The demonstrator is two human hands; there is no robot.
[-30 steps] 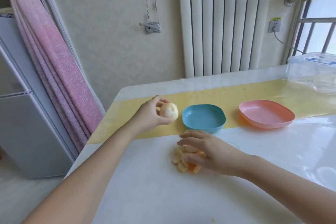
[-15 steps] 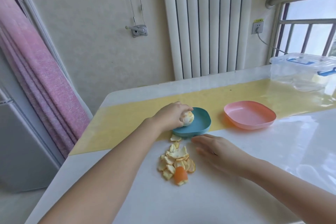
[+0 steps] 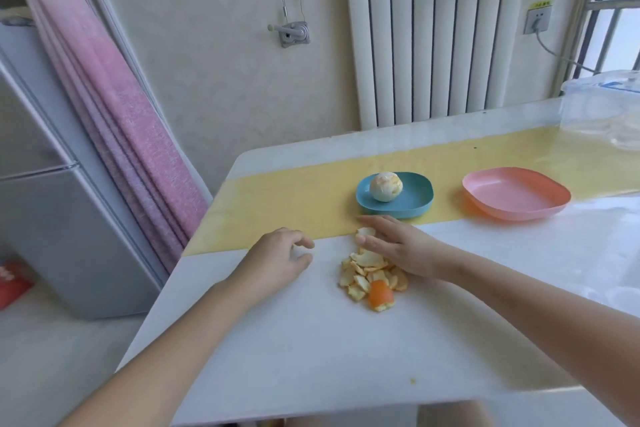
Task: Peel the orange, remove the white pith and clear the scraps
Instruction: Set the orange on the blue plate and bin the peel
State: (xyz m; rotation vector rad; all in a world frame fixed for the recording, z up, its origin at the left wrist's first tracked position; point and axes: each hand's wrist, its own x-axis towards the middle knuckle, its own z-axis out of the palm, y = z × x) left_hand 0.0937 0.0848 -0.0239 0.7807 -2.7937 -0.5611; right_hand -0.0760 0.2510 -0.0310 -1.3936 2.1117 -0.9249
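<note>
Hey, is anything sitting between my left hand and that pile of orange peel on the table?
Nothing visible. Only bare white table lies between the left hand and the peel scraps. The right hand rests against the pile's far right side, not in that gap, and the peeled orange sits apart in the blue dish.

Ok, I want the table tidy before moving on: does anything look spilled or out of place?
A pile of peel scraps lies loose on the white table touching the right hand, and one small orange fleck sits apart near the front edge. The peeled orange sits neatly in the blue dish.
</note>
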